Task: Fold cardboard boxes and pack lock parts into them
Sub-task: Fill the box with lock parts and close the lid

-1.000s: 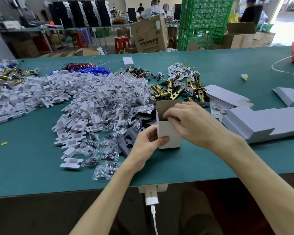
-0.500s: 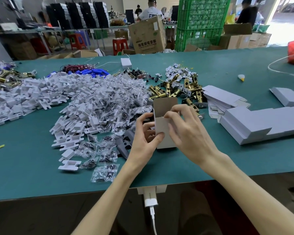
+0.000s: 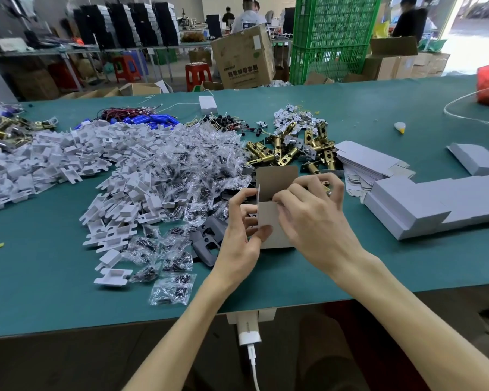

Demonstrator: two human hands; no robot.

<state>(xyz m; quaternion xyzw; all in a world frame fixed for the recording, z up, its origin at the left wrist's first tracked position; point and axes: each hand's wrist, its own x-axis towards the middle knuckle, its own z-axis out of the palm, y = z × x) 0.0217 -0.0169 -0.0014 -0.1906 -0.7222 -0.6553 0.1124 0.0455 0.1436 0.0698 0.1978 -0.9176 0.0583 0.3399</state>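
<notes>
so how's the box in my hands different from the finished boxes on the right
The held box stands upright with its top flap up and open; the finished boxes lie closed, side by side. The left hand and right hand grip the held box; nobody touches the finished boxes. Both are pale grey card outside.

The small cardboard box (image 3: 266,214) is seen as matt paperboard, pale grey outside and raw brown on the inside of its lid flap (image 3: 277,179). The latch bolts (image 3: 280,158) are made of glossy, brass-coloured metal. The screw bags (image 3: 171,293) are of clear, shiny plastic film. The table mat (image 3: 40,300) is matt green and smooth. The crates (image 3: 331,32) are of green plastic.
</notes>
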